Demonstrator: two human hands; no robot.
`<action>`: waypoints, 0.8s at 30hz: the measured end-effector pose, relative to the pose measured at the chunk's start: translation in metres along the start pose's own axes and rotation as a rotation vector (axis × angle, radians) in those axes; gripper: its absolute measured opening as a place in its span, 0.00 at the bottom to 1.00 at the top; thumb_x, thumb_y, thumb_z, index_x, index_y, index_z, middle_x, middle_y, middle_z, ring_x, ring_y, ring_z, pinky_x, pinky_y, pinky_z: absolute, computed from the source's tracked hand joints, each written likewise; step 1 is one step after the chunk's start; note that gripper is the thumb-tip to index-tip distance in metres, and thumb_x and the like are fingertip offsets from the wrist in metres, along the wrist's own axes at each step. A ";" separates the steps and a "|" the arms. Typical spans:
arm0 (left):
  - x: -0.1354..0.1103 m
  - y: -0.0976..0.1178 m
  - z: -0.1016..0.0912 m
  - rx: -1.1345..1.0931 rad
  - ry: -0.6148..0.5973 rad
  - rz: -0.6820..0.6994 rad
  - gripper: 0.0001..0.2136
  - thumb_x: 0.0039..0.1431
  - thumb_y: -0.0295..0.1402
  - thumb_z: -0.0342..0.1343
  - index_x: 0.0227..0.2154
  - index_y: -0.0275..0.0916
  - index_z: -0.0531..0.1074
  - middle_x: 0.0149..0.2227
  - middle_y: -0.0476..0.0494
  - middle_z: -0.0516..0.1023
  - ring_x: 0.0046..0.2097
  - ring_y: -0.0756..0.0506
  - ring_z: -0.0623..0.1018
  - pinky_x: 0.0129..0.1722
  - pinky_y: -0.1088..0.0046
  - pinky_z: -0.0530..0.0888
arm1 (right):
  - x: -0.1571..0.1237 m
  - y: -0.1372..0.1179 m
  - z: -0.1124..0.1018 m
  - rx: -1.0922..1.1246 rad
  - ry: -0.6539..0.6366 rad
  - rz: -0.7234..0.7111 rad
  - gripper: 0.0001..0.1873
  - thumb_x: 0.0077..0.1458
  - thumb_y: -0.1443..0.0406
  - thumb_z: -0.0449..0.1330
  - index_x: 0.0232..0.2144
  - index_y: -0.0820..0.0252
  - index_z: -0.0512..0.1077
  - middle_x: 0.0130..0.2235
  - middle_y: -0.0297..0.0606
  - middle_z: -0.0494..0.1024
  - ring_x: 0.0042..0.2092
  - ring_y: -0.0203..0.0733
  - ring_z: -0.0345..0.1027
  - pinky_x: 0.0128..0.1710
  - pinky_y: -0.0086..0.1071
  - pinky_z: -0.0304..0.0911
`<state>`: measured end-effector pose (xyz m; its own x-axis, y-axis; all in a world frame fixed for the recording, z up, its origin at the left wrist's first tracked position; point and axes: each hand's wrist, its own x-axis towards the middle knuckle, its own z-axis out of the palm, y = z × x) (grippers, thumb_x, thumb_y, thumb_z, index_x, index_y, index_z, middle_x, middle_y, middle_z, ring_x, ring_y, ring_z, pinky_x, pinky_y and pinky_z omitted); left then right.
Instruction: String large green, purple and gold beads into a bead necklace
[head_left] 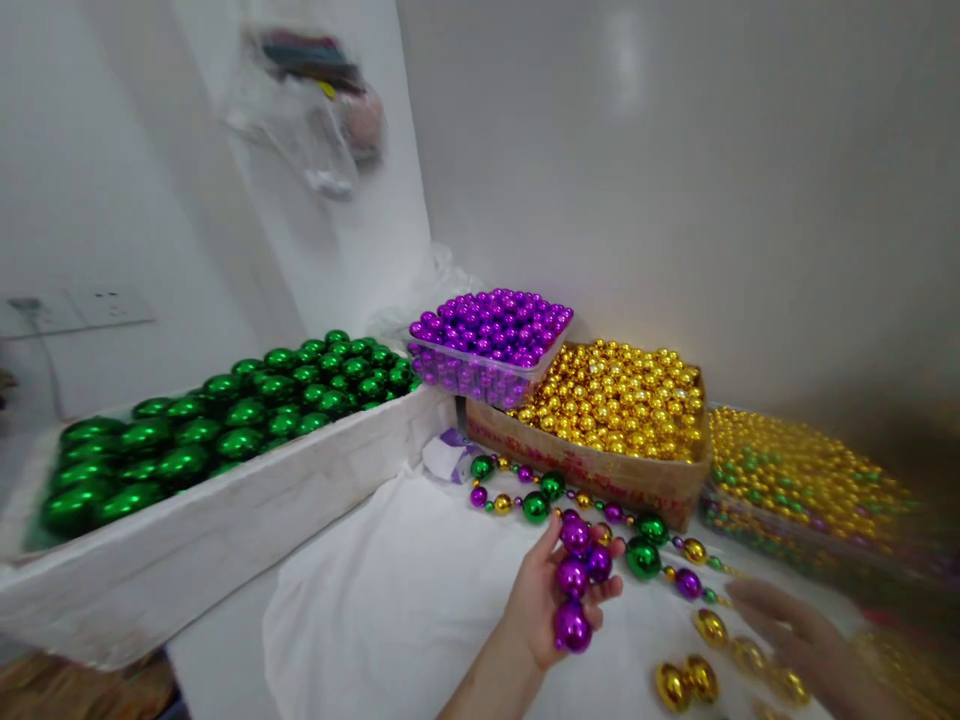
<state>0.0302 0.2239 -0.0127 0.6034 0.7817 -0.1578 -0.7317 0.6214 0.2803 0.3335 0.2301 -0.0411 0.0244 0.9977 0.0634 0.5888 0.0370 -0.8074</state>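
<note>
My left hand (pixel 536 590) is turned palm up, its fingers curled around several shiny purple balls (pixel 574 577). My right hand (pixel 787 625) is smeared by motion at the lower right. Its fingertips are near the end of a bead string (pixel 643 558), and whether they grip anything does not show. The string lies in a long loop on the white cloth, mixing green, purple and gold balls of different sizes. Below and beside the right hand lie several loose gold balls (pixel 702 678).
A white foam box (pixel 247 560) of large green balls stands at left. At the back, a clear tub (pixel 487 372) of purple balls sits beside a cardboard box (pixel 585 465) of gold ones. Another clear tub (pixel 780 530) of small mixed beads is at right. Walls close off the back.
</note>
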 end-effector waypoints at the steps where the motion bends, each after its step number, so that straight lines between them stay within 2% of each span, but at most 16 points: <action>1: -0.001 -0.003 -0.005 -0.026 -0.006 -0.010 0.21 0.57 0.49 0.52 0.41 0.36 0.75 0.45 0.32 0.77 0.33 0.43 0.79 0.18 0.82 0.62 | 0.007 -0.014 0.003 0.024 -0.013 -0.024 0.22 0.42 0.47 0.59 0.30 0.55 0.80 0.39 0.41 0.81 0.41 0.53 0.75 0.42 0.38 0.69; 3: -0.003 -0.006 -0.017 -0.080 -0.020 -0.034 0.19 0.58 0.48 0.53 0.38 0.37 0.75 0.46 0.33 0.77 0.33 0.43 0.79 0.18 0.82 0.60 | 0.024 -0.054 0.011 0.062 -0.039 -0.113 0.20 0.46 0.48 0.58 0.31 0.55 0.80 0.37 0.40 0.81 0.40 0.51 0.75 0.41 0.38 0.69; 7: -0.011 -0.003 -0.041 -0.158 0.011 -0.092 0.17 0.58 0.46 0.53 0.34 0.36 0.77 0.45 0.34 0.78 0.31 0.43 0.79 0.17 0.82 0.58 | 0.077 -0.156 0.029 0.051 -0.088 -0.395 0.14 0.51 0.55 0.58 0.31 0.58 0.78 0.32 0.38 0.80 0.35 0.46 0.74 0.38 0.39 0.69; 9: -0.017 0.004 -0.052 -0.169 0.060 -0.068 0.17 0.58 0.46 0.54 0.33 0.35 0.78 0.44 0.33 0.78 0.31 0.43 0.79 0.16 0.81 0.58 | 0.117 -0.205 0.039 0.033 -0.026 -0.446 0.12 0.51 0.58 0.58 0.31 0.59 0.77 0.34 0.37 0.80 0.38 0.45 0.73 0.41 0.40 0.67; 11: -0.021 0.013 -0.060 -0.166 0.095 -0.026 0.16 0.58 0.44 0.54 0.33 0.35 0.78 0.43 0.33 0.78 0.31 0.42 0.79 0.15 0.81 0.58 | 0.162 -0.246 0.052 0.007 0.032 -0.460 0.12 0.54 0.60 0.56 0.35 0.61 0.75 0.35 0.38 0.79 0.38 0.44 0.72 0.42 0.40 0.66; 14: -0.024 0.027 -0.068 -0.178 0.102 -0.021 0.16 0.58 0.45 0.54 0.34 0.36 0.78 0.44 0.33 0.78 0.31 0.43 0.79 0.15 0.82 0.59 | 0.224 -0.293 0.077 -0.042 0.124 -0.473 0.14 0.56 0.65 0.54 0.41 0.68 0.73 0.41 0.43 0.77 0.44 0.45 0.69 0.47 0.42 0.62; 16: -0.024 0.034 -0.070 -0.200 0.096 -0.006 0.17 0.58 0.46 0.54 0.35 0.36 0.78 0.46 0.33 0.77 0.30 0.45 0.78 0.15 0.83 0.59 | 0.256 -0.310 0.095 -0.087 0.155 -0.479 0.19 0.53 0.68 0.59 0.47 0.71 0.69 0.48 0.48 0.73 0.51 0.49 0.65 0.53 0.46 0.56; 19: -0.019 0.041 -0.069 -0.201 0.093 0.027 0.20 0.58 0.49 0.51 0.37 0.36 0.77 0.48 0.32 0.75 0.31 0.46 0.77 0.15 0.84 0.61 | 0.287 -0.317 0.118 -0.161 0.171 -0.444 0.25 0.51 0.72 0.61 0.52 0.76 0.64 0.56 0.54 0.65 0.60 0.59 0.52 0.57 0.55 0.44; 21: -0.013 0.043 -0.068 -0.194 0.086 0.012 0.21 0.59 0.50 0.50 0.38 0.36 0.76 0.49 0.32 0.74 0.32 0.46 0.76 0.15 0.84 0.62 | 0.299 -0.314 0.128 -0.205 0.162 -0.405 0.22 0.54 0.72 0.59 0.51 0.79 0.64 0.54 0.53 0.67 0.61 0.64 0.49 0.56 0.60 0.39; 24: -0.005 0.042 -0.067 -0.194 0.081 -0.016 0.22 0.60 0.50 0.48 0.40 0.36 0.75 0.50 0.31 0.73 0.33 0.47 0.76 0.16 0.84 0.64 | 0.305 -0.311 0.130 -0.256 0.165 -0.384 0.18 0.59 0.66 0.52 0.48 0.77 0.67 0.50 0.44 0.70 0.60 0.65 0.51 0.53 0.59 0.41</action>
<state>-0.0245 0.2498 -0.0638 0.5935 0.7687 -0.2384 -0.7744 0.6261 0.0909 0.0526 0.5308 0.1530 -0.1179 0.8915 0.4373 0.7593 0.3648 -0.5389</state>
